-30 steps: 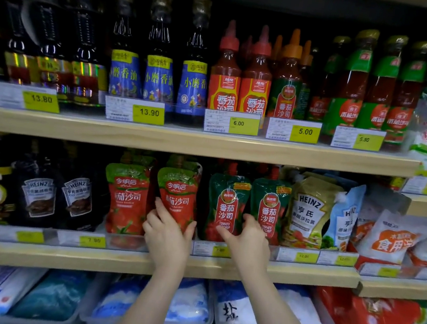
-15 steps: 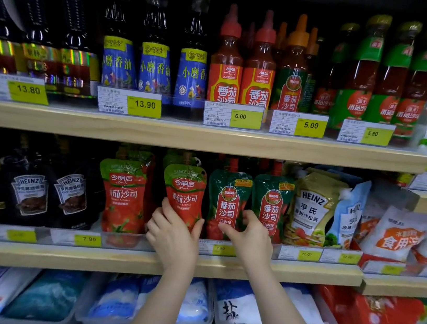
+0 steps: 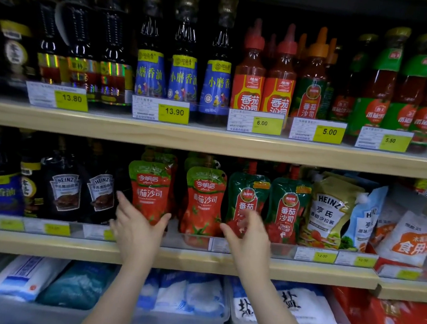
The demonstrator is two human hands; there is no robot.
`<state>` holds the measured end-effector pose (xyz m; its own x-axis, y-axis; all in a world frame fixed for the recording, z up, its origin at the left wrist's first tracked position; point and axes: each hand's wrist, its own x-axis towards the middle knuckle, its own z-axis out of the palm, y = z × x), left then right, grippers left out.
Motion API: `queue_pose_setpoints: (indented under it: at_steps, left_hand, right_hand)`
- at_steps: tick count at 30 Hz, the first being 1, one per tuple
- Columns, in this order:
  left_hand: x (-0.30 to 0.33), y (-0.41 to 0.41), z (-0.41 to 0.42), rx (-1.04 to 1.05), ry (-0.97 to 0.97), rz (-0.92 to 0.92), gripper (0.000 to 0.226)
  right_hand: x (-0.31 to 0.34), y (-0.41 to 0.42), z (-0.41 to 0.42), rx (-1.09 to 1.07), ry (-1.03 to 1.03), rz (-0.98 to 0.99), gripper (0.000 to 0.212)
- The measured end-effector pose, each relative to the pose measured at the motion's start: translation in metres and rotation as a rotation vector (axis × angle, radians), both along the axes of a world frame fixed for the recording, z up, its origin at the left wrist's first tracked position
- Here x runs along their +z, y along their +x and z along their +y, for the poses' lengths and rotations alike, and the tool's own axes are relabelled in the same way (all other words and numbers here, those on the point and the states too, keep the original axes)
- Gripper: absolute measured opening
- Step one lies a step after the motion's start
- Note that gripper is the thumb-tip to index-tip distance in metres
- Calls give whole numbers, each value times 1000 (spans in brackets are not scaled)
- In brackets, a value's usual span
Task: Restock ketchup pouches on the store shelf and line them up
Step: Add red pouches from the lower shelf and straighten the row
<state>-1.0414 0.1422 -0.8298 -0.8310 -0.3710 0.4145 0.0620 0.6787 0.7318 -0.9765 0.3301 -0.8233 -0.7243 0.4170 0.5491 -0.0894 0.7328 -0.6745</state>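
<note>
— Four ketchup pouches stand along the front edge of the middle shelf (image 3: 301, 271): what do we see our hands doing with them?

— Our left hand (image 3: 137, 229) is wrapped round the lower part of the left red pouch (image 3: 149, 191), thumb on its right side and fingers (image 3: 122, 199) spread along its left side. That pouch stands upright, touching the front rail near the middle of the shelf edge.

— And our right hand?

— Our right hand (image 3: 247, 238) reaches in front of the left green pouch (image 3: 247, 194), fingers loosely spread and blurred. Whether it grips that pouch or only touches it, we cannot tell. Its thumb points left toward the right red pouch (image 3: 202, 204), which stands free between our two hands.

— What else sits on that shelf?

— The right green pouch (image 3: 287, 210) stands just beside the one our right hand covers. Further toward the right end is a yellow Heinz pouch (image 3: 330, 214). Toward the left end are dark Heinz bottles (image 3: 65, 190).

— And above and below?

— On the upper shelf (image 3: 210, 140) we see blue-labelled oil bottles (image 3: 182, 80) and red-capped ketchup bottles (image 3: 248, 84), with yellow price tags (image 3: 174, 111) along its front edge. Below are white and blue bags (image 3: 188, 295) in clear bins.
</note>
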Motion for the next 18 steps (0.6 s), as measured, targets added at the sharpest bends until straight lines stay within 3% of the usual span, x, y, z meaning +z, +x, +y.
queue_pose_setpoints:
  at_steps: [5, 18]
  left_hand:
    - [-1, 1, 8, -31, -99, -39, 92]
    - [-12, -4, 13, -2, -155, 22, 89]
  right_hand:
    - [-2, -19, -24, 87, -15, -149, 52]
    - [-9, -35, -41, 52, -102, -123, 43]
